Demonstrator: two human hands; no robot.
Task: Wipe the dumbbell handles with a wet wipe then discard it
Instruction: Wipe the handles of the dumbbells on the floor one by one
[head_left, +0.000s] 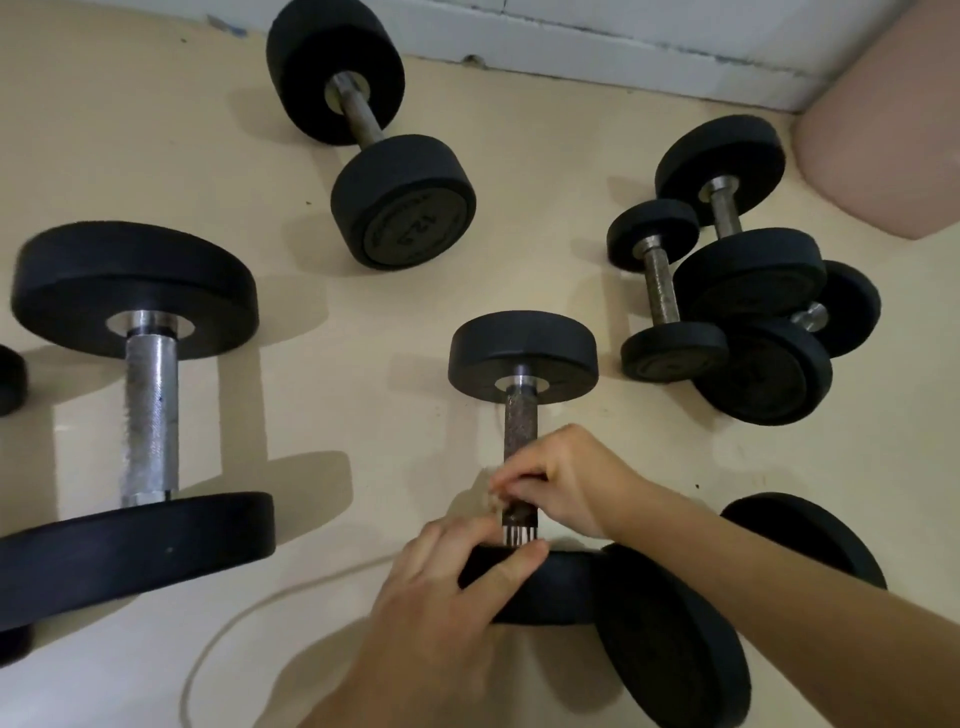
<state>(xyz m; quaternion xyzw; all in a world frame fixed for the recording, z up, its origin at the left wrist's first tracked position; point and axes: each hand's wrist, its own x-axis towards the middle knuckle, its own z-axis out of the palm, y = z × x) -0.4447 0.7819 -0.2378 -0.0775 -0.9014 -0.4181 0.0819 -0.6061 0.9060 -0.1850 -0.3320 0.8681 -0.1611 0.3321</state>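
A black dumbbell lies on the cream floor in front of me, its rusty knurled handle (521, 426) running from a far weight (522, 349) to a near weight (550, 582). My right hand (566, 483) curls over the near end of that handle and pinches a small pale wet wipe (493, 503) against it. My left hand (467, 566) rests on the near weight, thumb lying along its top edge. Most of the wipe is hidden under my fingers.
A large dumbbell with a bright steel handle (150, 415) lies to the left. Another (363, 119) sits farther back, and a pile of several small dumbbells (727, 301) is at the right. A black weight (670, 639) touches the near one. A beige cushion (888, 124) fills the far right corner.
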